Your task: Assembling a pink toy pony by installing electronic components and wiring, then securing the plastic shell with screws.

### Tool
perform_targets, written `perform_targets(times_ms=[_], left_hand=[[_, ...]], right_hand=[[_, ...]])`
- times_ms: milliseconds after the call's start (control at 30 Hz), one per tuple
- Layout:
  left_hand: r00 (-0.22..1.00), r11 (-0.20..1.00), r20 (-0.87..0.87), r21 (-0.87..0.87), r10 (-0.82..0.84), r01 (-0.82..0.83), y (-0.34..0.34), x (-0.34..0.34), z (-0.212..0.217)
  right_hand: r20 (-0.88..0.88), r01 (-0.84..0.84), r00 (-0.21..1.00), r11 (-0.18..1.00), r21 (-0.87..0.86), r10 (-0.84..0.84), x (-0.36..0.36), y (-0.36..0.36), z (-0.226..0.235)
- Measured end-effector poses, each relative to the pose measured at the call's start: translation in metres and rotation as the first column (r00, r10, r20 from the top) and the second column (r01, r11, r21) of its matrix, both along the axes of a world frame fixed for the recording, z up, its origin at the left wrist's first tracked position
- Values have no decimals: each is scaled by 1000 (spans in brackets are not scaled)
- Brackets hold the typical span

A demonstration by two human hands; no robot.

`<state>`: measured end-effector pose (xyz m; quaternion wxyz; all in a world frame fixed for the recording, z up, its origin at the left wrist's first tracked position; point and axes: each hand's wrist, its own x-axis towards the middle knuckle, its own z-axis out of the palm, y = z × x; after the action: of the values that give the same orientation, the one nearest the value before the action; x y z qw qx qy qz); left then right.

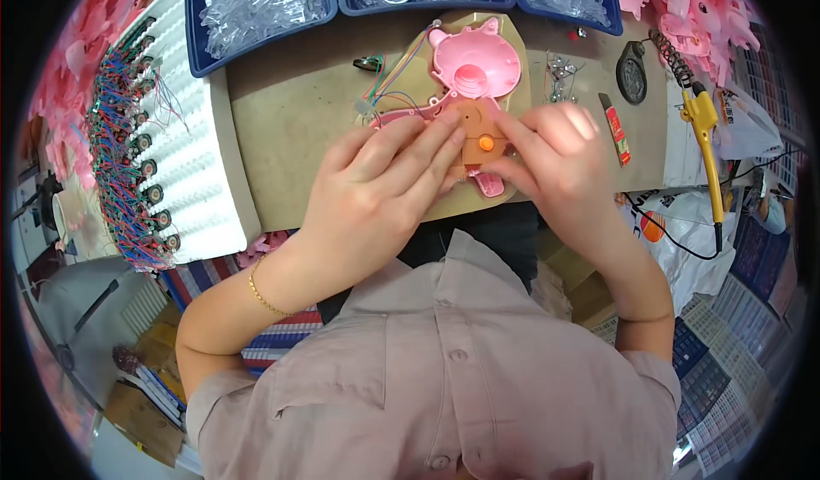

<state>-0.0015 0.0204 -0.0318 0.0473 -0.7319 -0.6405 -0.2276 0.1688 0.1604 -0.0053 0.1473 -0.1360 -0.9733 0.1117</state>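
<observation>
A pink plastic toy shell (475, 63) with animal ears lies face down on a tan jig (444, 207) in the middle of the bench. Coloured wires (395, 74) run from it to the left. An orange part with a round orange button (485, 143) sits on the shell's lower half. My left hand (384, 181) presses its fingertips on the left side of that orange part. My right hand (555, 160) pinches the part's right side. Both hands hide the shell's lower half.
Blue trays of clear plastic pieces (256, 2) line the far edge. A white foam rack of wired small speakers (137, 155) stands at left. A yellow soldering iron (705, 130), its coil stand (675, 57), a red cutter (617, 134) and pink parts (692, 10) lie at right.
</observation>
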Motion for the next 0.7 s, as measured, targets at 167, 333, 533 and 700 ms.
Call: perform_targets(times_ms=[167, 333, 533, 700], left_hand=[[998, 997, -22, -53, -51, 49, 6, -4, 7], [997, 997, -55, 34, -63, 65, 7, 4, 6], [999, 998, -17, 39, -38, 39, 3, 0, 4], [997, 997, 65, 64, 31, -35, 4, 8, -1]], right_hand=[[-17, -24, 1000, 994, -107, 22, -2, 11, -2], [-48, 53, 997, 993, -105, -58, 4, -2, -13], [-65, 22, 997, 990, -140, -31, -5, -1, 4], [-123, 177, 975, 982, -64, -184, -14, -22, -9]])
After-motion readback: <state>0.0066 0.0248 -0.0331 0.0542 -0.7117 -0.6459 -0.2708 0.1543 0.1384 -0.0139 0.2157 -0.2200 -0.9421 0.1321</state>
